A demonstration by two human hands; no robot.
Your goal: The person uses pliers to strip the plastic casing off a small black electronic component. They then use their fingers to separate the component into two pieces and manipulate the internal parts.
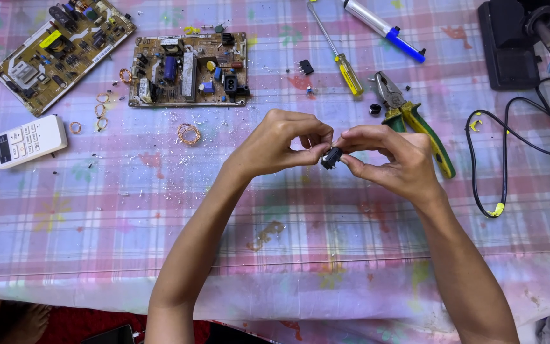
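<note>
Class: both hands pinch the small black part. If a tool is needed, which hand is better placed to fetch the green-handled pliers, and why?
Probably the right hand: the green-handled pliers lie just beyond its knuckles. The left hand would have to cross over, and could hold the small black part meanwhile.

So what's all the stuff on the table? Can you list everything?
small part: 1, black, pinched between both hands
circuit boards: 2, tan, far left
remote: 1, white, left edge
wire coils: several, copper, near the boards
screwdriver: 1, yellow handle, far middle
pliers: 1, green handles, beside right hand
cable: 1, black, right
tablecloth: 1, pink-blue plaid
left hand: 1, middle
right hand: 1, middle
</note>
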